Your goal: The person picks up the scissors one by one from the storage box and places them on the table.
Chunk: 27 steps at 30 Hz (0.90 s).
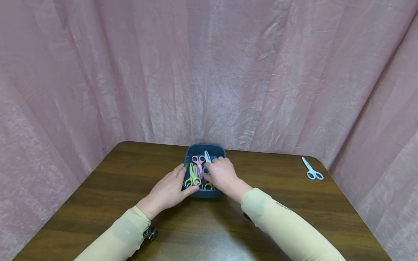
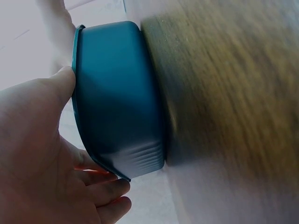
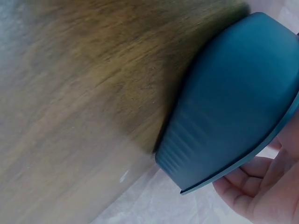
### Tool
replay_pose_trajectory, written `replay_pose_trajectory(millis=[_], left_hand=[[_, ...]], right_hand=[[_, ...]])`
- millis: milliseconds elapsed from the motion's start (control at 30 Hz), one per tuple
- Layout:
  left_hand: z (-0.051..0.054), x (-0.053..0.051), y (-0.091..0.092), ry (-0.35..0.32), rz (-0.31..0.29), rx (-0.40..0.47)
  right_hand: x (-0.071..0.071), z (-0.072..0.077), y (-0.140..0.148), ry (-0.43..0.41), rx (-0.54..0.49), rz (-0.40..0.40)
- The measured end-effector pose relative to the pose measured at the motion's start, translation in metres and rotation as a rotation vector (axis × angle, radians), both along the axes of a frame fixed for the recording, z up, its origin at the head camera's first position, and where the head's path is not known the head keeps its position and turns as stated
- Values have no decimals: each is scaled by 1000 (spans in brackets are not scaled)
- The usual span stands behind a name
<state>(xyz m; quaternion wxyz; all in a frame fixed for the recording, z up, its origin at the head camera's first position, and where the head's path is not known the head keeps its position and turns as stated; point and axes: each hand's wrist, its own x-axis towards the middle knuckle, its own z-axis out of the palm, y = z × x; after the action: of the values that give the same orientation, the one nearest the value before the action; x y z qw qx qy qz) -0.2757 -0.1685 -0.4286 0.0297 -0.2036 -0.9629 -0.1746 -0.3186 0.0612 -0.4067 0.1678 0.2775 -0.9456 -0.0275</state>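
A dark blue plastic bin (image 1: 205,194) stands on the table, holding several pairs of scissors. My left hand (image 1: 171,186) rests along its left side, thumb at the near rim and fingers fairly straight at the far left. In the left wrist view the thumb touches the rim of the bin (image 2: 117,93). Over the bin's right side, my right hand (image 1: 223,175) reaches in, thumb and forefinger about the handle of light blue scissors (image 1: 207,156). Beside these lie pink scissors (image 1: 199,165) and lime green scissors (image 1: 192,174). The right wrist view shows curled fingers (image 3: 247,184) beyond the rim.
Another pair of light blue scissors (image 1: 312,170) lies at the right of the wooden table (image 1: 130,170). Yellow handles (image 1: 209,186) show in the near part of the bin. A pink curtain (image 1: 209,72) hangs behind the table and at both sides.
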Motion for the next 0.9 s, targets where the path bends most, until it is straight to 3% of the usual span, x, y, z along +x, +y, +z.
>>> replay_pose_trajectory(millis=[900], left_hand=[[-1,-1,-1,-1,-2,24]], right_hand=[[6,17,37,16,-153,-12]])
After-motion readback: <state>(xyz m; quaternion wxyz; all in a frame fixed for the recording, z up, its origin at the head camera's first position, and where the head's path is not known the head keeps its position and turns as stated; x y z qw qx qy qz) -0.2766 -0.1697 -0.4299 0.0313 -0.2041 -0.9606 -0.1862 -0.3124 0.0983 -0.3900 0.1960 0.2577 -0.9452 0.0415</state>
